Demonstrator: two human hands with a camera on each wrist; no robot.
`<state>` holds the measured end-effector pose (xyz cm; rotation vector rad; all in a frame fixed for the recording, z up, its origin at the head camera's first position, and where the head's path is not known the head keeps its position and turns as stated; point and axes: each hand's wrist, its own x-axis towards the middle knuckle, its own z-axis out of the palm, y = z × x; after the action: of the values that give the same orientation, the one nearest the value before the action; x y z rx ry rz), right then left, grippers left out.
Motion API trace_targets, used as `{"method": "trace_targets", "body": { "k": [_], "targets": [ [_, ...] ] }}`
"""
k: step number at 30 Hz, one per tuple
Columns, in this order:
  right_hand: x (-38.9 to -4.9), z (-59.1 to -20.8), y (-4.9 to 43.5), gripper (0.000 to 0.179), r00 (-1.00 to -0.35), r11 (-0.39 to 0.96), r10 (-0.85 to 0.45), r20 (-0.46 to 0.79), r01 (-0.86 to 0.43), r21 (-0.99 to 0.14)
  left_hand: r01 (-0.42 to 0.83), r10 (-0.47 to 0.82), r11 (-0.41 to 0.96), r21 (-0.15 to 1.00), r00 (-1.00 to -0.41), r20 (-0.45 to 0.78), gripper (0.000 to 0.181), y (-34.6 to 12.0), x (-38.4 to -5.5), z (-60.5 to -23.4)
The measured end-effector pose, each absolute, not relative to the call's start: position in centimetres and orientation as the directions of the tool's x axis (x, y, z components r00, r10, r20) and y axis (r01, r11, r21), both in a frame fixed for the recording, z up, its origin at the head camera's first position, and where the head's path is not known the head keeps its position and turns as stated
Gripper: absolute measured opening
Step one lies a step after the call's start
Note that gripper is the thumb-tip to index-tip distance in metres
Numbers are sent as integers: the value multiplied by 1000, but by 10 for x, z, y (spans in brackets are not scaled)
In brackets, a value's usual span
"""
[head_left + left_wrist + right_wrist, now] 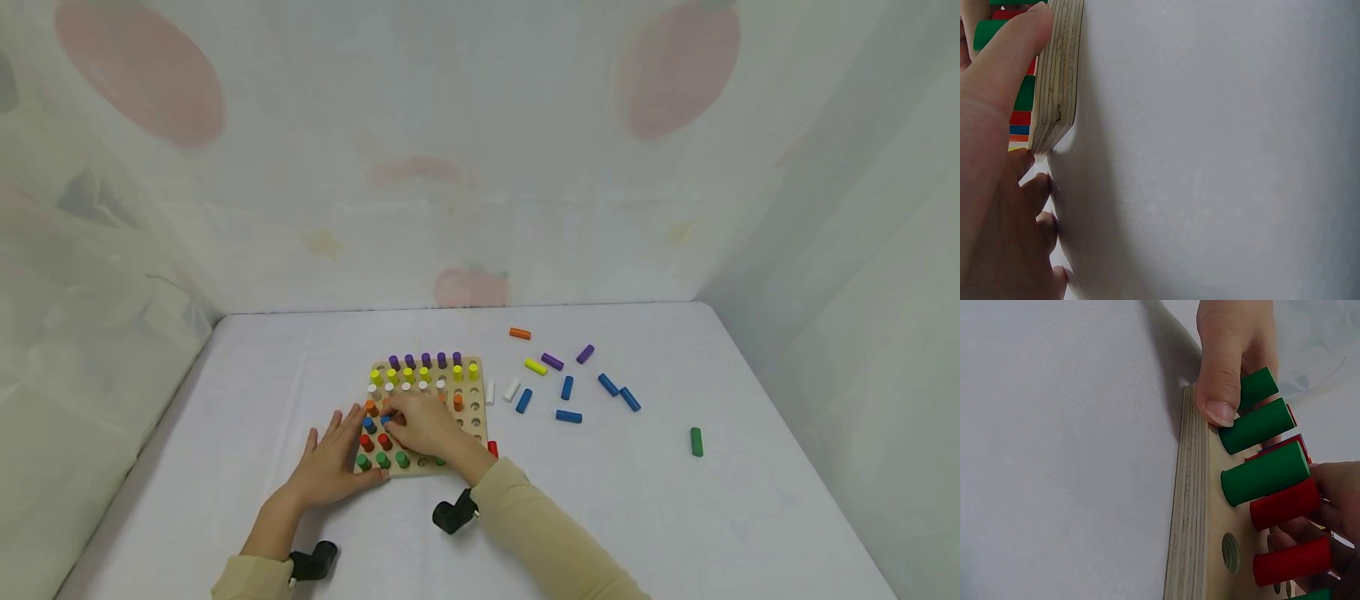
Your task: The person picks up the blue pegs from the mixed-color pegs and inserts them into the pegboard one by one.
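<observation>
A wooden pegboard [467, 392] lies on the table with pegs in rows by colour, purple at the back and green in front. My right hand [423, 421] reaches over its middle and pinches a blue peg [386, 421] at the second place of the blue row. Another blue peg [369, 426] stands left of it. My left hand [326, 467] rests at the near left corner, its fingers spread along the left side. Its thumb [1013, 47] presses the front edge by the green pegs [1266, 472]. Red pegs [1285, 503] stand behind these.
Right of the board lie loose pegs: several blue [568, 417], two white [512, 390], two purple [585, 354], a yellow [536, 367] and an orange [520, 333]. A red peg [492, 448] lies near my right wrist. Farther right is a green peg [697, 442]. Fabric walls surround the table.
</observation>
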<state>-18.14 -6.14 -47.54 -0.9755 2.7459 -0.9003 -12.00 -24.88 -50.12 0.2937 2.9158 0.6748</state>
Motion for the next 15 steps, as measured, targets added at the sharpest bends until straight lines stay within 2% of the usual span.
{"method": "trace_targets", "body": {
  "k": [15],
  "targets": [
    [-178, -469, -56, 18, -775, 578, -618, 131, -561, -593, 158, 220, 879, 449, -971, -90, 108, -250, -120, -503]
  ]
}}
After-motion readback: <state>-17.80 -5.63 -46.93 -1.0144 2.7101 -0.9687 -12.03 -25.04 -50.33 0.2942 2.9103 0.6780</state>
